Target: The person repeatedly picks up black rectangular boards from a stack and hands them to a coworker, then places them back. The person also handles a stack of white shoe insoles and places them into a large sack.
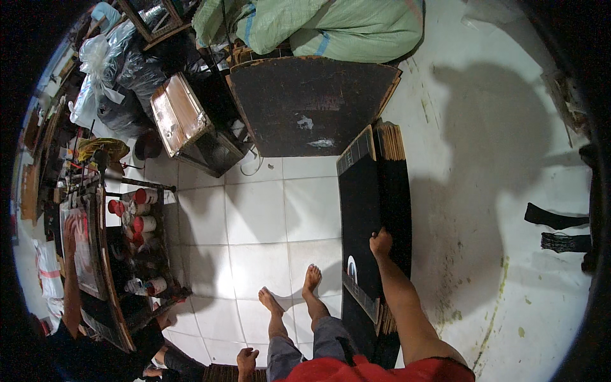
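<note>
My right hand (380, 240) is closed on the edge of a black board (360, 197) among tall stacked black boards standing at my right; their brown edges show at the far end and a white curved mark near my side. My left hand (247, 358) hangs low by my left thigh, fingers loosely curled, with nothing visible in them. My bare feet (273, 299) rest on white floor tiles.
Another person's arm (70, 254) reaches onto a framed panel (95, 235) at left, beside paint cans (145, 223). A metal-topped box (181, 111), black bags (137, 76), a dark board (312, 105) and green sacks (356, 28) stand ahead. A white wall (458, 51) is right.
</note>
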A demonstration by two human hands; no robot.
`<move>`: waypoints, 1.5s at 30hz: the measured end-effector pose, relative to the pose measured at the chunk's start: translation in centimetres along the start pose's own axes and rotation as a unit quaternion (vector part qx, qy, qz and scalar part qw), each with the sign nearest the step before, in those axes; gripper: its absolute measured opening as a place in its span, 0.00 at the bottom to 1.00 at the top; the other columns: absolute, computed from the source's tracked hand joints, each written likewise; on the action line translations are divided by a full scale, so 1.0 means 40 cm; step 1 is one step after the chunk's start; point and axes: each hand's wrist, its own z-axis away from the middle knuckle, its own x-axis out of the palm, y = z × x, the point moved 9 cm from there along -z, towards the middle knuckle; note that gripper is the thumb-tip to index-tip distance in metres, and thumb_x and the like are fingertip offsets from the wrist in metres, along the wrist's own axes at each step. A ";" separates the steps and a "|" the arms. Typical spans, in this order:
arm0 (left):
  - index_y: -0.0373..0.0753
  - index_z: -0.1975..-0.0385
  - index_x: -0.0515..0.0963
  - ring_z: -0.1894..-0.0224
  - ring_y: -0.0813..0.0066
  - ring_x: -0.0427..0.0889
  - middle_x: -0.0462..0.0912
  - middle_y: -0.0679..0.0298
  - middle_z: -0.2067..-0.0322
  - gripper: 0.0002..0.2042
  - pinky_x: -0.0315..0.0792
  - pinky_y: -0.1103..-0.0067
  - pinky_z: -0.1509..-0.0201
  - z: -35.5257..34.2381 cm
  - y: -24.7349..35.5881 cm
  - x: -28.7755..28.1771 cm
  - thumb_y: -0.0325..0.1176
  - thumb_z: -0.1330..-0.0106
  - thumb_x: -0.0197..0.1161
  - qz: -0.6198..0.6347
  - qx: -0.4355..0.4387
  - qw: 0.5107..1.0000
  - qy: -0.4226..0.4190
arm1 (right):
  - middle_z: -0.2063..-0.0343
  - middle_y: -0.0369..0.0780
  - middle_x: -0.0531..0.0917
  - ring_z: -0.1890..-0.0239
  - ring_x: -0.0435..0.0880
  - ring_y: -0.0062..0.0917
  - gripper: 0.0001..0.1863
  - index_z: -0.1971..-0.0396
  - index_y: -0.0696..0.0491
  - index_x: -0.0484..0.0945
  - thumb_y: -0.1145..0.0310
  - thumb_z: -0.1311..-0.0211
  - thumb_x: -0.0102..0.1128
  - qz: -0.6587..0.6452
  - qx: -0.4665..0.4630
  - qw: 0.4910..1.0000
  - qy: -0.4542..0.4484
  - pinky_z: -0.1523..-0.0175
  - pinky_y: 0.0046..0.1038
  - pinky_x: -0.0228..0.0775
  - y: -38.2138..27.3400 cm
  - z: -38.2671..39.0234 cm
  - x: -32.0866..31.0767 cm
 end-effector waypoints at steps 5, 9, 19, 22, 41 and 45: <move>0.24 0.61 0.73 0.74 0.70 0.79 0.80 0.53 0.73 0.19 0.73 0.79 0.70 0.004 -0.029 0.012 0.30 0.50 0.67 0.065 -0.001 0.997 -0.034 | 0.78 0.50 0.79 0.70 0.81 0.44 0.14 0.71 0.62 0.74 0.65 0.47 0.60 0.012 0.043 0.998 -0.046 0.64 0.39 0.73 0.011 -0.003 -0.007; 0.26 0.64 0.74 0.72 0.69 0.79 0.81 0.55 0.74 0.18 0.73 0.77 0.67 0.003 -0.009 0.007 0.34 0.50 0.67 -0.030 -0.005 0.999 -0.021 | 0.66 0.52 0.79 0.63 0.80 0.43 0.22 0.59 0.62 0.70 0.57 0.44 0.57 -0.011 0.044 0.995 -0.084 0.59 0.40 0.72 0.011 0.019 -0.055; 0.26 0.61 0.74 0.74 0.73 0.78 0.80 0.55 0.74 0.18 0.72 0.79 0.67 -0.084 0.210 -0.017 0.32 0.48 0.65 -0.019 0.092 0.990 -0.105 | 0.56 0.53 0.76 0.54 0.76 0.45 0.29 0.47 0.59 0.62 0.53 0.41 0.51 -0.173 0.094 0.980 -0.004 0.51 0.40 0.68 0.051 0.453 -0.238; 0.26 0.61 0.74 0.74 0.73 0.78 0.80 0.55 0.75 0.18 0.71 0.79 0.68 -0.135 0.264 -0.079 0.33 0.47 0.65 -0.053 0.153 0.980 -0.115 | 0.57 0.57 0.75 0.53 0.74 0.48 0.30 0.49 0.59 0.64 0.52 0.45 0.53 -0.158 0.175 0.966 -0.110 0.51 0.43 0.67 0.104 0.699 -0.152; 0.37 0.62 0.77 0.75 0.72 0.78 0.79 0.61 0.73 0.12 0.68 0.78 0.75 -0.185 -0.198 -0.352 0.35 0.44 0.60 0.041 -0.031 0.987 -0.150 | 0.76 0.47 0.81 0.73 0.81 0.37 0.21 0.71 0.61 0.78 0.54 0.46 0.55 -0.221 0.143 0.947 -0.183 0.67 0.37 0.71 0.207 1.295 0.072; 0.36 0.61 0.77 0.75 0.69 0.77 0.79 0.59 0.72 0.13 0.68 0.78 0.75 -0.107 -0.202 -0.271 0.33 0.44 0.58 0.073 -0.007 0.980 -0.187 | 0.77 0.44 0.79 0.73 0.78 0.31 0.17 0.73 0.57 0.78 0.56 0.50 0.61 -0.340 0.131 0.923 -0.128 0.67 0.32 0.69 0.146 1.212 0.014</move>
